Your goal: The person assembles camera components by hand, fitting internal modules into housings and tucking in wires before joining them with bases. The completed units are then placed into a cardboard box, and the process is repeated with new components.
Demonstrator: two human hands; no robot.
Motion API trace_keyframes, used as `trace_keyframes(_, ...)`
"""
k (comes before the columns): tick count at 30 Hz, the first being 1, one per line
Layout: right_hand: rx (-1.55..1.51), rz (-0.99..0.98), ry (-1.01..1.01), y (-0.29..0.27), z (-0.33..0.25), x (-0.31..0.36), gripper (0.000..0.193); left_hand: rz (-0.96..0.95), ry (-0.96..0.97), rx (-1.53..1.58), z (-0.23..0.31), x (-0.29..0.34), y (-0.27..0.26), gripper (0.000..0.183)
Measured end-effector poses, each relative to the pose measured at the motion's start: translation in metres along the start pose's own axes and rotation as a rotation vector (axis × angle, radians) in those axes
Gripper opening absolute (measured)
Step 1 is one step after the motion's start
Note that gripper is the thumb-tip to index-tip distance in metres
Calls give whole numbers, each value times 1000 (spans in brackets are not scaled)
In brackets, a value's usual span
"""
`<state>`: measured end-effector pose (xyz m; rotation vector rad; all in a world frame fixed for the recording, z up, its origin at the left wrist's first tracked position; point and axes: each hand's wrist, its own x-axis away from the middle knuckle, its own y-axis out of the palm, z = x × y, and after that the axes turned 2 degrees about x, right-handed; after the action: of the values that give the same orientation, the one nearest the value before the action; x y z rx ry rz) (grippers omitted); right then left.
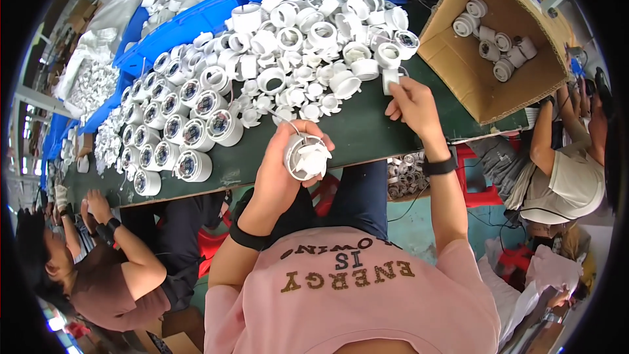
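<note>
My left hand (270, 169) is closed around a round white plastic housing (305, 160), held just off the table's front edge. White finned pieces sit in the housing's mouth, and a thin grey wire sticks up from it. My right hand (417, 110) reaches over the table to the right, thumb and fingers pinched on a small white plastic piece (390, 81) at the edge of the pile. Loose white plastic rings (289, 37) and smaller finned caps (308, 95) are heaped in front of both hands.
Rows of white housings with dark round faces (173, 128) stand at left on the dark green table (262, 136). Blue bins (196, 21) of white parts line the back. A cardboard box (452, 69) with several white units stands at right. Co-workers sit on both sides.
</note>
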<state>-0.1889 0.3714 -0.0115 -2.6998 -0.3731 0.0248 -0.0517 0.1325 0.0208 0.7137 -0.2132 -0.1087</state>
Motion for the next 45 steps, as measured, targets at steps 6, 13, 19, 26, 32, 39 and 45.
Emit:
trace_keyframes(6, -312, -304, -137, 18, -55, 67, 22, 157, 175, -98, 6, 0, 7, 51)
trace_keyframes(13, 39, -319, -307, 52, -92, 93, 58, 111, 340, -509, -8, 8, 9, 50)
trace_keyframes(19, -28, -121, -694, 62, -85, 94, 57, 10, 600, -657, -12, 14, 8, 52)
trace_keyframes(26, -97, -126, -573, 62, -84, 102, 48, 99, 652, -569, -8, 15, 13, 46)
trace_keyframes(32, -47, -64, -587, 71, -86, 99, 46, 176, 647, -690, -8, 15, 18, 45)
trace_keyframes(39, -33, -67, -605, 75, -85, 97, 43, 200, 735, -855, -7, 20, 23, 39)
trace_keyframes(45, -67, -26, -642, 80, -81, 102, 44, 182, 818, -821, -15, 17, 19, 41)
